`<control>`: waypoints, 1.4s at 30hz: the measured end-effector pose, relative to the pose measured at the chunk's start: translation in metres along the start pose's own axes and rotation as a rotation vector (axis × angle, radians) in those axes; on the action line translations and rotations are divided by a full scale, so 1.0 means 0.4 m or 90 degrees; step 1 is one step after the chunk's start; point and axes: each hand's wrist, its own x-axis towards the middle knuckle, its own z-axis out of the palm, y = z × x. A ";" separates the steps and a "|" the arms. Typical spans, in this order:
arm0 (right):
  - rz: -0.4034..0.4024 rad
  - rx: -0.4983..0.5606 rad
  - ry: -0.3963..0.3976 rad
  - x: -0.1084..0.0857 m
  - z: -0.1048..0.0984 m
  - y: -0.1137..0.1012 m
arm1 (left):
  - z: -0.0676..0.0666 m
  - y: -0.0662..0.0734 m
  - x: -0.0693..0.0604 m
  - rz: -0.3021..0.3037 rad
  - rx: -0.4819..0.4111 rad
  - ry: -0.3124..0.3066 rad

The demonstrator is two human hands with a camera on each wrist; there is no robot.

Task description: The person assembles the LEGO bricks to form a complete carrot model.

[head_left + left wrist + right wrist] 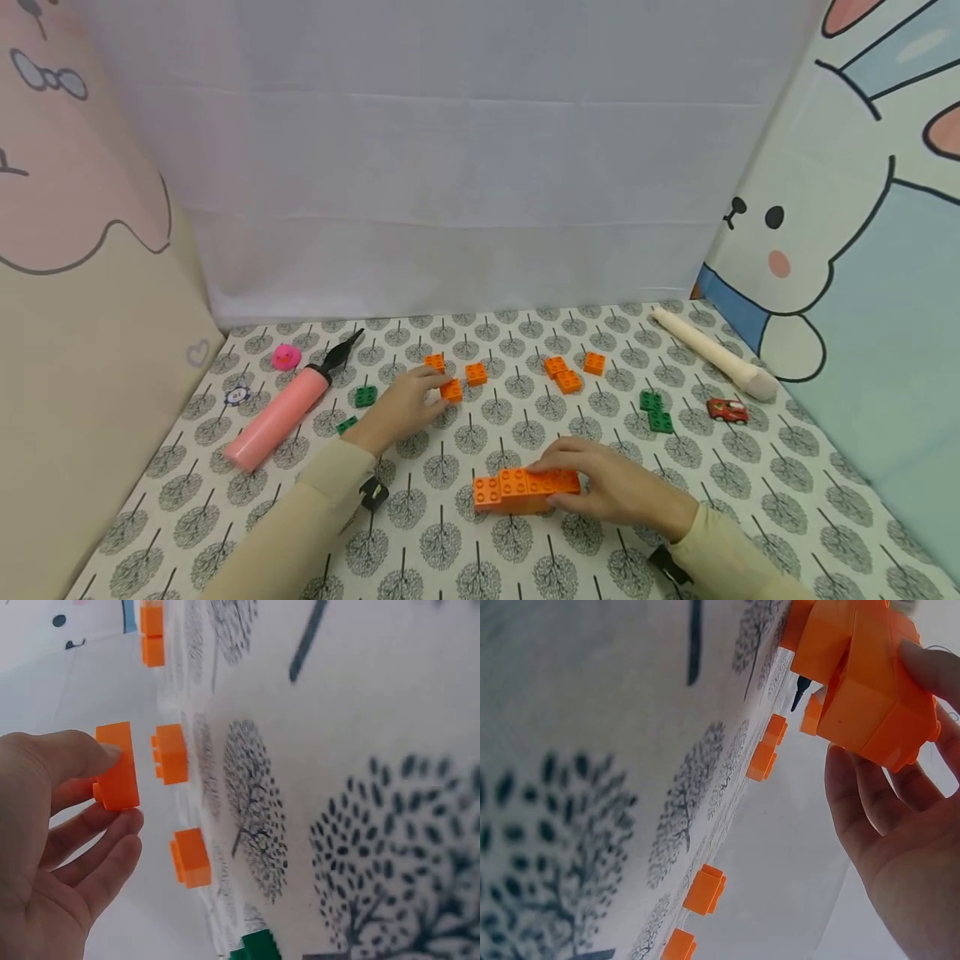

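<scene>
My left hand [401, 410] is over the left middle of the cloth, pinching a single orange toy brick [118, 769] between thumb and fingers. Two loose orange bricks, one [476, 374] to its right and one [434, 362] just behind, lie close by. Nearer the front, my right hand [611, 482] grips the right end of a joined block of several orange bricks [517, 490]. In the right wrist view the thumb lies on one side of this orange block [870, 697] and the fingers on the other. Its left end is stepped lower.
A pink pump [277, 421], a pink duck [286, 357], a round chip [237, 396] and green bricks [365, 396] lie left. Loose orange bricks [568, 382] sit at the back. To the right are green bricks [660, 421], a red toy car [727, 410] and a cream-coloured stick [712, 354].
</scene>
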 end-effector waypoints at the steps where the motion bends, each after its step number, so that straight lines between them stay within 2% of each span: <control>1: -0.001 0.001 0.000 0.000 0.000 0.000 | -0.003 0.004 -0.010 0.017 -0.001 0.011; 5: 0.002 0.003 -0.001 0.001 0.000 0.002 | -0.008 0.028 -0.055 0.088 0.002 0.054; 9: 0.008 -0.001 -0.002 0.002 0.000 0.003 | -0.002 0.055 -0.106 0.126 0.001 0.077; 13: 0.013 -0.002 -0.007 0.003 0.001 0.004 | 0.005 0.084 -0.150 0.176 -0.023 0.096; 17: 0.014 0.002 -0.006 0.002 0.001 0.004 | 0.012 0.109 -0.179 0.232 -0.056 0.117; 20: 0.011 0.002 -0.002 0.001 0.002 0.004 | 0.018 0.131 -0.197 0.259 -0.089 0.121; 23: 0.005 0.000 0.002 0.001 0.003 0.005 | 0.019 0.156 -0.213 0.273 -0.114 0.108; 27: 0.003 -0.003 0.005 0.001 0.003 0.005 | 0.023 0.178 -0.224 0.274 -0.102 0.096; 36: 0.006 -0.004 0.005 0.000 0.004 0.005 | 0.048 0.183 -0.230 0.261 -0.084 0.081; 42: 0.004 -0.002 0.007 -0.001 0.005 0.005 | 0.054 0.184 -0.225 0.241 -0.111 0.064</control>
